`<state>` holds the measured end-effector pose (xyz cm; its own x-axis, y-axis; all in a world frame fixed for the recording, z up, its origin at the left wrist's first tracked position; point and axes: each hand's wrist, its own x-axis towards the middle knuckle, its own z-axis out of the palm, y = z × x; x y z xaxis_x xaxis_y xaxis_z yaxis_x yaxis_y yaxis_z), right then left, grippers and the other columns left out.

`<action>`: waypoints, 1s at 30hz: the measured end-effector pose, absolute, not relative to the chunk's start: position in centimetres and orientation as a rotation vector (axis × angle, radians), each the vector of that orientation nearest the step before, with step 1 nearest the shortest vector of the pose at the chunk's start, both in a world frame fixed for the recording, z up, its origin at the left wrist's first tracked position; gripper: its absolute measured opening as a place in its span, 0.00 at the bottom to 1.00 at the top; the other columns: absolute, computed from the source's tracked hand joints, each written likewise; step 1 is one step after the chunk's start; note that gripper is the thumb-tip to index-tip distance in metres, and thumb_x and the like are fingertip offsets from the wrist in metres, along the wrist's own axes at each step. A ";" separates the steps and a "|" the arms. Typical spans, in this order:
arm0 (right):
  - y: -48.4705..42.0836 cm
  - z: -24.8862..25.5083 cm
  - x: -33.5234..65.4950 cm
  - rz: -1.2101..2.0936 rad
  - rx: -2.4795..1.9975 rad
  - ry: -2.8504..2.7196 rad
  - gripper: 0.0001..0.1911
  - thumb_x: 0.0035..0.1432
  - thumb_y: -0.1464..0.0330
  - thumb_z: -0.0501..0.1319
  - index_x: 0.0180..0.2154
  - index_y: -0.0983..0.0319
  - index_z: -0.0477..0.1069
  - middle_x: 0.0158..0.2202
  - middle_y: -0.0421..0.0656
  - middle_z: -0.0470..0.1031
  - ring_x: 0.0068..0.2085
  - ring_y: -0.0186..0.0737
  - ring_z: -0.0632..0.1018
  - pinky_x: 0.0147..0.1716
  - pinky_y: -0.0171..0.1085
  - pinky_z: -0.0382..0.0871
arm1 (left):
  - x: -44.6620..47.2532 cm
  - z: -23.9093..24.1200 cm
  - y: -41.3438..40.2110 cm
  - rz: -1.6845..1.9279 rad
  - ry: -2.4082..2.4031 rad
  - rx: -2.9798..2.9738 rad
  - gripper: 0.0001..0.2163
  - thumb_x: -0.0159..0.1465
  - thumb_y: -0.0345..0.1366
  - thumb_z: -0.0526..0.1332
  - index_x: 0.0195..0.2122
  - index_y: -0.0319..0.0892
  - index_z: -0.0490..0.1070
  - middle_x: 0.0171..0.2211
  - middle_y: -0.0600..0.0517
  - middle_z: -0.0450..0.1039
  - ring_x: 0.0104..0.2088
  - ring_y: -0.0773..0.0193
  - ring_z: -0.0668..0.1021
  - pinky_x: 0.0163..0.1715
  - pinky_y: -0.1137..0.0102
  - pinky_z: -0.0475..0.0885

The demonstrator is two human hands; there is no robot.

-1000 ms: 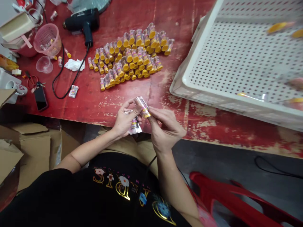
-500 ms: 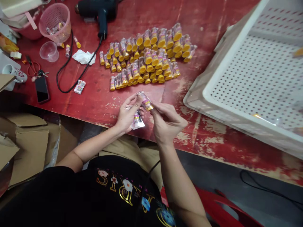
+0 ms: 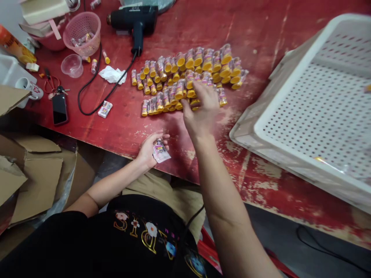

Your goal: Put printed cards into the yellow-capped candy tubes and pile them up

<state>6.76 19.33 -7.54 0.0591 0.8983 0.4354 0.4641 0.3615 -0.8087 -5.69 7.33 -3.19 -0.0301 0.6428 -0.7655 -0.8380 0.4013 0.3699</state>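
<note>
My left hand [image 3: 151,148], near the table's front edge, has its fingers curled round a small bunch of flat printed plastic sleeves [image 3: 161,152]. My right hand [image 3: 202,110] reaches over the front rows of small yellow-ended tubes [image 3: 165,95], thumb and forefinger apart. It is partly blurred and covers some of the tubes behind it. Clear printed film wraps these tubes, which lie packed side by side in a heap, yellow ends towards me.
A white perforated crate [image 3: 262,133] stands at the right. A dark heat gun [image 3: 139,23] lies at the back, its cable looping forward. On the left are a pink basket [image 3: 97,33], a phone [image 3: 60,109], a mug [image 3: 34,92] and another sleeve stack [image 3: 105,109].
My right hand has moved from beside the left hand up to the heap. The wrapped tube held between both hands has left the left hand, which keeps the sleeves. The view has shifted slightly.
</note>
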 end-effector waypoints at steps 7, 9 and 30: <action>7.1 -5.5 9.8 1.483 -1.282 -1.122 0.24 0.49 0.49 0.72 0.35 0.61 0.72 0.28 0.39 0.76 0.24 0.32 0.75 0.21 0.32 0.70 | -2.2 -3.3 8.4 1.397 0.888 0.055 0.15 0.69 0.26 0.58 0.55 0.42 0.69 0.39 0.50 0.80 0.41 0.67 0.83 0.48 0.68 0.75; 5.7 -5.7 10.0 1.464 -1.261 -0.940 0.25 0.45 0.51 0.75 0.34 0.61 0.71 0.26 0.37 0.75 0.23 0.30 0.74 0.22 0.31 0.71 | -0.7 -3.2 8.3 1.359 0.849 0.110 0.15 0.69 0.28 0.59 0.56 0.43 0.70 0.44 0.48 0.81 0.49 0.62 0.82 0.53 0.63 0.74; 12.9 -1.8 42.2 0.201 -2.498 -1.193 0.16 0.69 0.65 0.58 0.53 0.67 0.72 0.56 0.56 0.72 0.54 0.44 0.75 0.54 0.46 0.71 | 9.5 -1.3 10.0 1.139 1.095 0.405 0.26 0.36 0.40 0.82 0.33 0.36 0.77 0.29 0.53 0.80 0.26 0.69 0.80 0.32 0.73 0.77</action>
